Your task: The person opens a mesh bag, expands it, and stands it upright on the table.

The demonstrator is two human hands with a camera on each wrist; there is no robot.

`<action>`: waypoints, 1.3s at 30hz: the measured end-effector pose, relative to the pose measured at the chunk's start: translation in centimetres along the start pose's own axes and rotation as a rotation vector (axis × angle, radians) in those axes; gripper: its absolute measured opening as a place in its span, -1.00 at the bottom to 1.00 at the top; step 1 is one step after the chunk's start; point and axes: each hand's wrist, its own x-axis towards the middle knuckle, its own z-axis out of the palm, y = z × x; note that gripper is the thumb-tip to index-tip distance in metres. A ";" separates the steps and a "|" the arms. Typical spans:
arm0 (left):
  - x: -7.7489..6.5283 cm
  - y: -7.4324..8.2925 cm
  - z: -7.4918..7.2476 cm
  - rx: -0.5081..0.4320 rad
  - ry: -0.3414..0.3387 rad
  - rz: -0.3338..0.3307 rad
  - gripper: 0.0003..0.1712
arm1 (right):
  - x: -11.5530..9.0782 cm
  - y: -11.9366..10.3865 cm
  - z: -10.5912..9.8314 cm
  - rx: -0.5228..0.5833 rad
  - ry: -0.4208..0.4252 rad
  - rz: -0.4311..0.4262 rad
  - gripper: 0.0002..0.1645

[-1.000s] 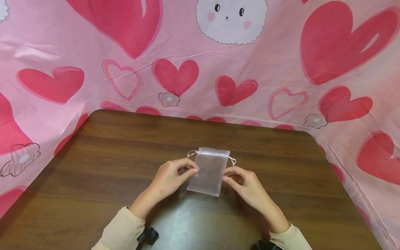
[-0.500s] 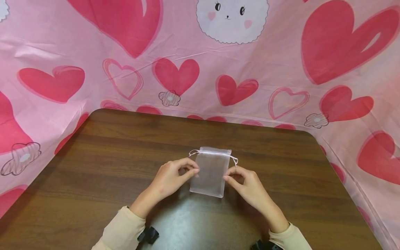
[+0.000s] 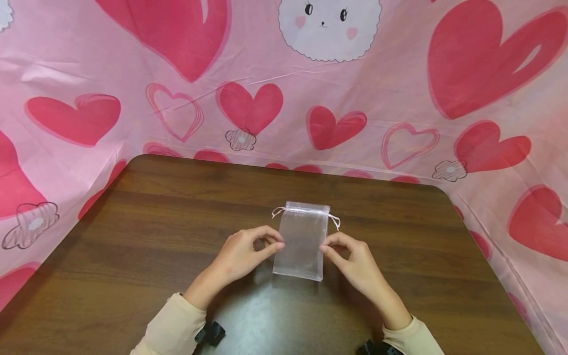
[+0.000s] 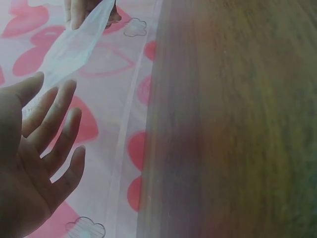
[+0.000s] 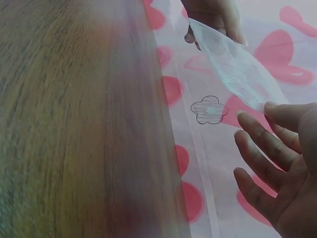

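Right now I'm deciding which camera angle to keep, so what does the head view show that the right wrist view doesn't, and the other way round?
Only the head view shows the drawstring loops, the cream sleeves and the white woolly creature printed on the backdrop.

Only the right wrist view shows the palm side of the right hand.

Both show the sheer bag held between the right hand and the left hand, the wooden table and red hearts on the pink backdrop.

There is one bag (image 3: 301,241) with two loops (image 3: 336,220), and two grips, left hand (image 3: 245,250) and right hand (image 3: 355,257). Two sleeves (image 3: 170,328), two black devices (image 3: 210,334) and one counter (image 3: 155,236) show. The backdrop (image 3: 257,64) bears three flowers (image 3: 240,140) in the head view.
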 end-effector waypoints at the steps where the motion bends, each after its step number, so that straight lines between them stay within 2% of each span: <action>1: 0.0 0.0 0.0 -0.004 -0.004 -0.006 -0.90 | 0.0 0.0 0.0 -0.001 0.006 -0.004 -0.92; 7: 0.0 0.1 0.0 -0.002 0.005 0.000 -0.93 | 0.0 0.0 0.1 0.017 0.022 -0.027 -0.89; 16: 0.0 0.1 0.0 -0.019 0.110 0.021 -0.90 | -0.1 -0.1 0.5 0.069 -0.057 -0.074 -0.86; 25: 0.0 0.2 0.0 -0.015 0.158 0.011 -0.93 | 0.4 0.2 0.7 -0.010 -0.116 -0.097 -0.74; 35: 0.0 0.1 0.1 -0.011 0.132 -0.009 -0.91 | 0.9 0.0 0.7 -0.061 -0.090 -0.082 -0.80; 39: 0.0 0.0 0.1 0.013 0.080 -0.039 -0.90 | 0.9 -0.1 0.7 -0.043 -0.074 -0.077 -0.84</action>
